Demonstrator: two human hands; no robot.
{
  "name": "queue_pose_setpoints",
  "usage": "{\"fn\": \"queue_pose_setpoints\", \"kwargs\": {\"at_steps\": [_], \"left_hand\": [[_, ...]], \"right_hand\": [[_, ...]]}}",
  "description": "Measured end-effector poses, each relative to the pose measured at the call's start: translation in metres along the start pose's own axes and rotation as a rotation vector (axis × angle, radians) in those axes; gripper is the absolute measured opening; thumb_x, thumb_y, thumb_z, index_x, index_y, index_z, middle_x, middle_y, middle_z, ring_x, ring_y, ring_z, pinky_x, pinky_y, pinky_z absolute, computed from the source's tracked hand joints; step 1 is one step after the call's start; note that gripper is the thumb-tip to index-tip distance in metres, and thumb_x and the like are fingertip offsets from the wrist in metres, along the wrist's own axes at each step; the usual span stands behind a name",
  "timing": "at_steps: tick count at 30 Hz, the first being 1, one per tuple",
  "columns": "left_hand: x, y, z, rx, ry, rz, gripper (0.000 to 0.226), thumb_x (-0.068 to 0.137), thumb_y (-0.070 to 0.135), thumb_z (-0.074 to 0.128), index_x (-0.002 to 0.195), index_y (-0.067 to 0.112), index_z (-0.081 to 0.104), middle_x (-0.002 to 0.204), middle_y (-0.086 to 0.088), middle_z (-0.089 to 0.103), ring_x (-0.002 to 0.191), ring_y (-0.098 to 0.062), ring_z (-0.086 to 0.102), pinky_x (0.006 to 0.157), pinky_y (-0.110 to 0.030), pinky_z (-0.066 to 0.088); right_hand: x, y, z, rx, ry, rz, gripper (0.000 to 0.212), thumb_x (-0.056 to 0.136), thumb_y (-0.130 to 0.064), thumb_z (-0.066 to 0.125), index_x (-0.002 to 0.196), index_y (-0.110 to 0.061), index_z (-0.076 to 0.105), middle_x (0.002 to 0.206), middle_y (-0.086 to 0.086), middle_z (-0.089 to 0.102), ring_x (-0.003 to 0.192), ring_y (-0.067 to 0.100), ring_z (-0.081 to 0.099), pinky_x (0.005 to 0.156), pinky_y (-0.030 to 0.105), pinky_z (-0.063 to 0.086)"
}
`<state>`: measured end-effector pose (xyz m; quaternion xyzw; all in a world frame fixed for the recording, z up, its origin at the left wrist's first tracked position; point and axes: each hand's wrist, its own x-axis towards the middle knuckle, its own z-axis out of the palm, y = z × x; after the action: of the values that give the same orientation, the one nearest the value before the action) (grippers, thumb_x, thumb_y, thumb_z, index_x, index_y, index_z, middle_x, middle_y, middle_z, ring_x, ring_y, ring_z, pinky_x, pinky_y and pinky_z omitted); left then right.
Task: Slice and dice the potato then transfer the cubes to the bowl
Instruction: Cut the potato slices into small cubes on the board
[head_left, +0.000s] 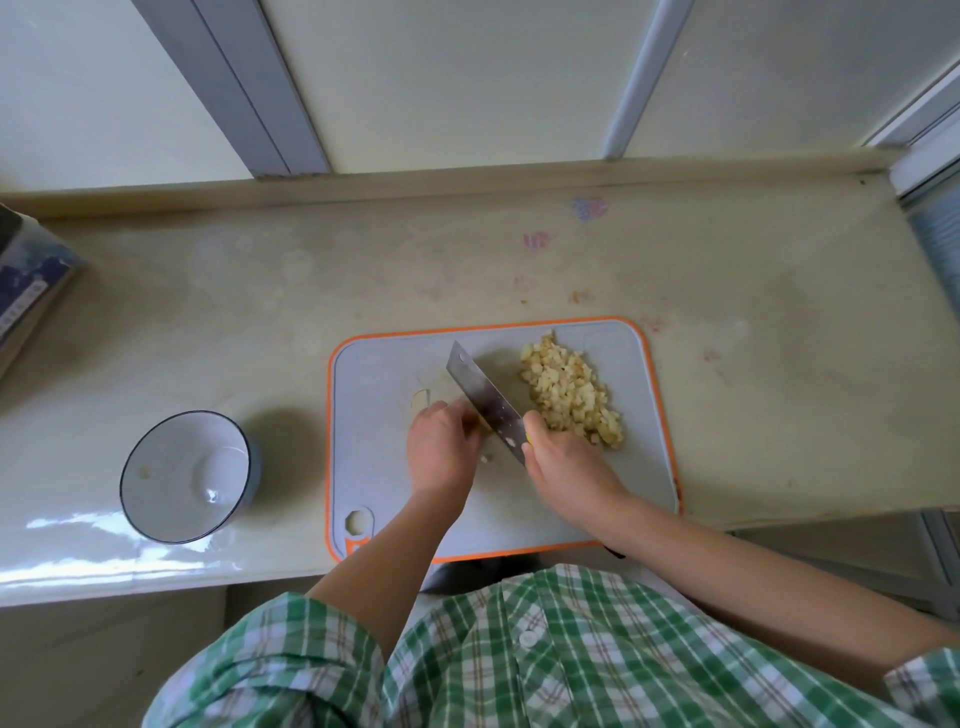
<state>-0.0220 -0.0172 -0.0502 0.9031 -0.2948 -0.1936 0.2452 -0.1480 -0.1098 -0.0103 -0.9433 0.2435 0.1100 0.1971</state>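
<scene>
Cutting board (644, 415) overhangs the counter's (208, 322) near edge. Right hand (566, 462) grips the knife (485, 397); left hand (441, 449) curls, fingers pressed down on potato beside the blade. Diced cubes (571, 395) are heaped right. Bowl (156, 499) stands left, well apart, bare counter between.

A single wide-angle camera worn on the person's head looks steeply down and forward over a pale surface (727, 415). The wall and window frames fill the top of the frame, bent by the lens; the wearer's checked shirt (519, 654) crowds the bottom edge. The view sits close above an orange-rimmed cutting board (660, 395) at centre, with a bowl (156, 467) at lower left.
</scene>
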Motion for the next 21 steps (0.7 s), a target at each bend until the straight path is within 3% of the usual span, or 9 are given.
{"fn": "queue_pose_setpoints", "kwargs": {"at_steps": [4, 10, 15, 21], "left_hand": [[0.003, 0.001, 0.000, -0.002, -0.018, -0.024, 0.008, 0.075, 0.013, 0.070, 0.082, 0.016, 0.072, 0.078, -0.003, 0.065, 0.076, -0.024, 0.057, 0.068, -0.037, 0.048], [0.005, 0.001, 0.000, 0.023, -0.043, -0.021, 0.009, 0.074, 0.012, 0.067, 0.078, 0.019, 0.072, 0.074, -0.002, 0.064, 0.075, -0.024, 0.056, 0.063, -0.034, 0.045], [0.003, -0.006, -0.005, 0.049, -0.025, 0.076, 0.006, 0.079, 0.021, 0.070, 0.083, 0.018, 0.073, 0.078, -0.002, 0.065, 0.077, -0.022, 0.056, 0.065, -0.031, 0.042], [-0.004, -0.026, -0.019, 0.004, 0.161, -0.006, 0.008, 0.086, 0.016, 0.061, 0.092, 0.012, 0.065, 0.082, -0.005, 0.064, 0.077, -0.026, 0.058, 0.065, -0.035, 0.046]], "right_hand": [[0.001, -0.005, 0.007, 0.038, -0.034, 0.034, 0.024, 0.099, -0.014, 0.034, 0.122, -0.006, 0.035, 0.072, 0.007, 0.056, 0.061, 0.027, 0.055, 0.049, 0.037, 0.042], [0.008, -0.008, 0.016, 0.050, -0.004, 0.055, 0.023, 0.099, -0.014, 0.034, 0.120, -0.006, 0.036, 0.071, 0.008, 0.056, 0.060, 0.029, 0.056, 0.047, 0.036, 0.038], [0.018, -0.003, 0.009, 0.186, 0.120, 0.124, 0.020, 0.099, -0.020, 0.037, 0.110, -0.003, 0.042, 0.069, 0.015, 0.057, 0.061, 0.036, 0.058, 0.047, 0.036, 0.034], [0.020, -0.008, 0.001, 0.202, 0.084, -0.012, 0.020, 0.099, -0.019, 0.038, 0.108, -0.002, 0.044, 0.058, 0.006, 0.045, 0.048, 0.026, 0.044, 0.045, 0.032, 0.025]]}}
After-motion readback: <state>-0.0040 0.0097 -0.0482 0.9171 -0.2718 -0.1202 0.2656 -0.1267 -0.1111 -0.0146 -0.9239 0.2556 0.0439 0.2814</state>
